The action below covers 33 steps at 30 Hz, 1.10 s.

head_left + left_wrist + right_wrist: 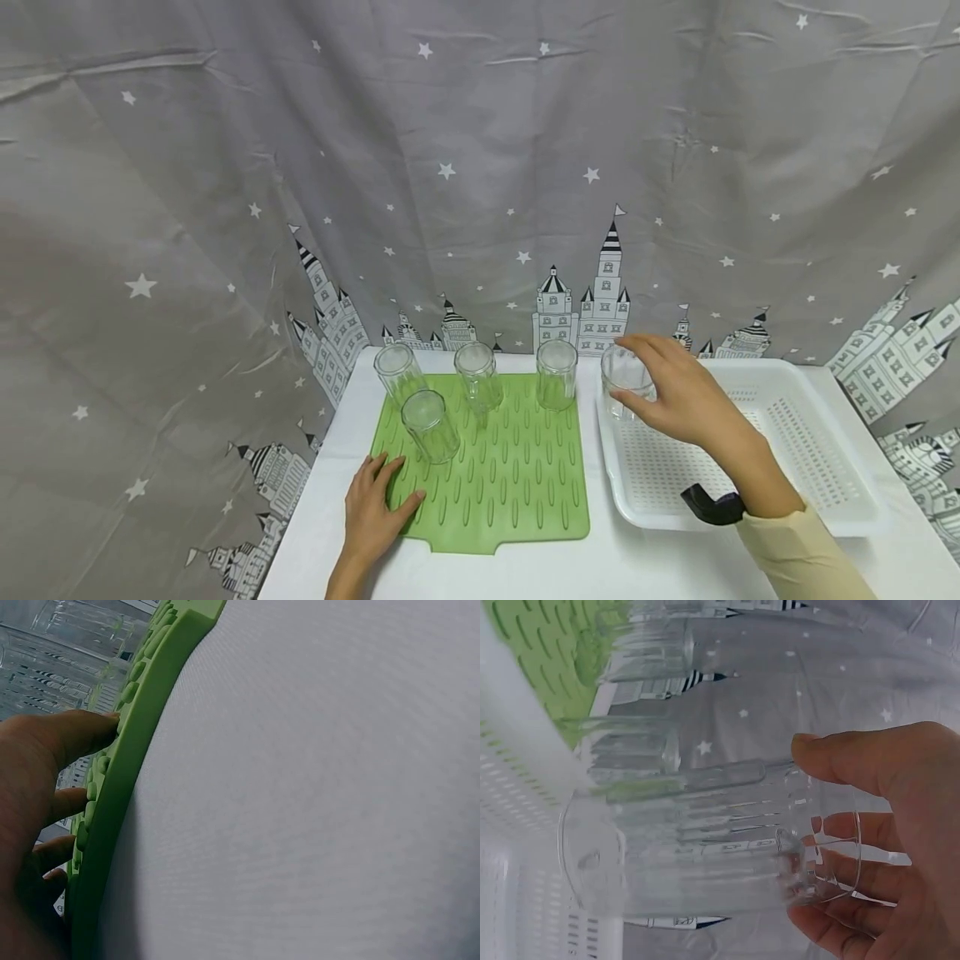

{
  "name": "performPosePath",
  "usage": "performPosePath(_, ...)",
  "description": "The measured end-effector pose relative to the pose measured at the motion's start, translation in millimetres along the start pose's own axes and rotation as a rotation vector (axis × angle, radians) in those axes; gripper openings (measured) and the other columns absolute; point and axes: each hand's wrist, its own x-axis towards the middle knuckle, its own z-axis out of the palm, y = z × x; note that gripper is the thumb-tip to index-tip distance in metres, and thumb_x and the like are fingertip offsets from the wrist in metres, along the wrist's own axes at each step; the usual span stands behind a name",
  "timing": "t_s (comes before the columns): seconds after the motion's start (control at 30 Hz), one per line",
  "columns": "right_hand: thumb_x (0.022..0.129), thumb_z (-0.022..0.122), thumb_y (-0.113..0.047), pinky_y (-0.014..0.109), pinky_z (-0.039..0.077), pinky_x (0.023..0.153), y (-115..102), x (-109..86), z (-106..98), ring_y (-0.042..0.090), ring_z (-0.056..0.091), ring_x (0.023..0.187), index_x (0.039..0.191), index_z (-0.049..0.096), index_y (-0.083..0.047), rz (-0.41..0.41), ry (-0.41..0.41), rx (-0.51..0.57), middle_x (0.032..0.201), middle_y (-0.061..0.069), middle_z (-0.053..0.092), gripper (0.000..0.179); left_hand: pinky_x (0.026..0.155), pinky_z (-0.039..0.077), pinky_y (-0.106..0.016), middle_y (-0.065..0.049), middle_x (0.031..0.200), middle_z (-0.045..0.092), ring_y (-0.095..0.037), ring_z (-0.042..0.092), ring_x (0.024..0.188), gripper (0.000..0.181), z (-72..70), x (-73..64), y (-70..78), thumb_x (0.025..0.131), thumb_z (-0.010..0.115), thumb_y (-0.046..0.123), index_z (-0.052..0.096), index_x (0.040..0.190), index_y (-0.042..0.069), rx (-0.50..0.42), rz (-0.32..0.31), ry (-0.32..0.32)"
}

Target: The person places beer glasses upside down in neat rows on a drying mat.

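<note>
My right hand [678, 392] holds a clear glass mug [697, 840] over the left back corner of the white basket [626, 504]. In the right wrist view, the thumb and fingers grip it around one end. My left hand [371, 508] rests on the left front edge of the green drying mat [517, 500], its fingers spread. The left wrist view shows the fingertips [109, 727] touching the mat's raised ribs. Several clear glasses stand on the mat, among them a back left glass [400, 375], a nearer glass [431, 427], a middle glass [478, 379] and a right glass [557, 375].
The mat and the perforated basket lie side by side on a white-covered table [547, 575], with a narrow gap between them. A grey curtain [480, 208] printed with stars and castles hangs close behind. A black strap [712, 505] circles my right wrist.
</note>
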Motion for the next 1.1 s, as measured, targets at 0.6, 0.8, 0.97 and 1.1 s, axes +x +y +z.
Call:
performPosePath(0.6, 0.096, 0.079, -0.043, 0.065, 0.042, 0.125, -46.1, 26.5, 25.4, 0.039, 0.047, 0.153, 0.157, 0.051, -0.017, -0.051, -0.091, 0.119, 0.163, 0.012, 0.052, 0.072, 0.123, 0.022, -0.079, -0.027, 0.162, 0.047, -0.053, 0.030, 0.157, 0.071, -0.2, -1.2, -0.3, 0.088, 0.085, 0.041, 0.062, 0.148, 0.010, -0.006, 0.003, 0.011)
performPosePath(0.8, 0.096, 0.080, -0.043, 0.065, 0.043, 0.125, -60.8, 33.7, 39.5, 0.040, 0.048, 0.153, 0.157, 0.051, -0.016, -0.102, -0.105, 0.149, 0.163, 0.013, 0.053, 0.073, 0.123, 0.021, -0.079, -0.026, 0.162, 0.047, -0.053, 0.029, 0.158, 0.071, 0.4, -1.1, 1.1, 0.089, 0.085, 0.043, 0.062, 0.148, 0.011, -0.007, -0.013, -0.003)
performPosePath(0.97, 0.096, 0.078, -0.047, 0.061, 0.047, 0.122, -72.0, 39.5, 48.2, 0.035, 0.050, 0.152, 0.158, 0.051, -0.019, -0.121, -0.121, 0.171, 0.162, 0.010, 0.053, 0.073, 0.124, 0.020, -0.079, -0.026, 0.163, 0.046, -0.053, 0.028, 0.158, 0.072, 0.0, -1.4, 1.3, 0.089, 0.085, 0.042, 0.061, 0.149, 0.010, -0.016, -0.021, -0.009)
performPosePath(1.1, 0.096, 0.078, -0.048, 0.059, 0.048, 0.122, -79.1, 43.1, 52.0, 0.032, 0.050, 0.152, 0.158, 0.051, -0.020, -0.129, -0.132, 0.183, 0.160, 0.008, 0.054, 0.073, 0.124, 0.020, -0.079, -0.026, 0.163, 0.046, -0.053, 0.028, 0.158, 0.071, -0.9, -1.1, 1.2, 0.089, 0.085, 0.042, 0.062, 0.148, 0.010, -0.015, -0.019, -0.005)
